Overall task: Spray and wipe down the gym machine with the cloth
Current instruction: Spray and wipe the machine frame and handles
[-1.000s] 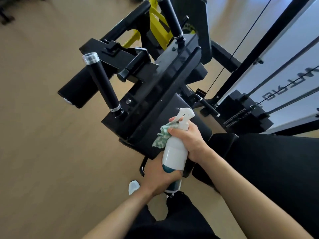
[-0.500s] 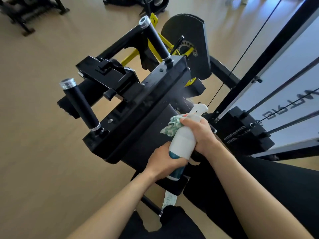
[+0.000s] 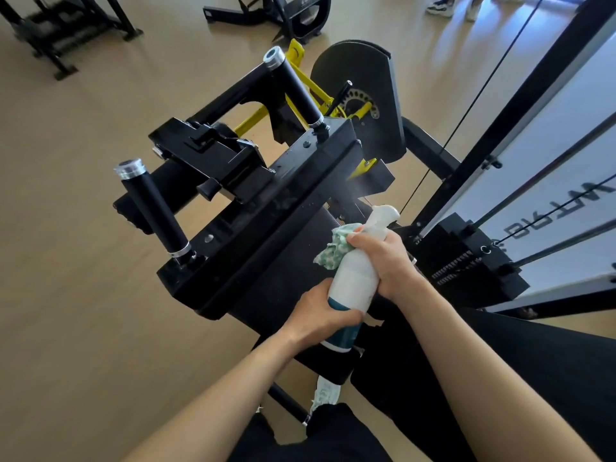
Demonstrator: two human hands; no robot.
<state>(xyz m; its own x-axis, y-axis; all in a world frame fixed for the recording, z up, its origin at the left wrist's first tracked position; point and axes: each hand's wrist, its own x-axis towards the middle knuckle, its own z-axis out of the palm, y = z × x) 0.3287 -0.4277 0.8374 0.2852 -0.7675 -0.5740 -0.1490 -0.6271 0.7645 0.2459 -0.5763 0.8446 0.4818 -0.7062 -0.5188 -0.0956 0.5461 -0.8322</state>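
White with a teal base, the spray bottle (image 3: 355, 278) is held in both hands just above the black pad (image 3: 286, 268) of the gym machine (image 3: 266, 208), its nozzle pointing away from the person with a faint mist (image 3: 357, 192) beyond it. The left hand (image 3: 318, 311) grips the teal base, while the right hand (image 3: 390, 261) wraps the bottle's neck and pinches a green-patterned cloth (image 3: 334, 249) against it.
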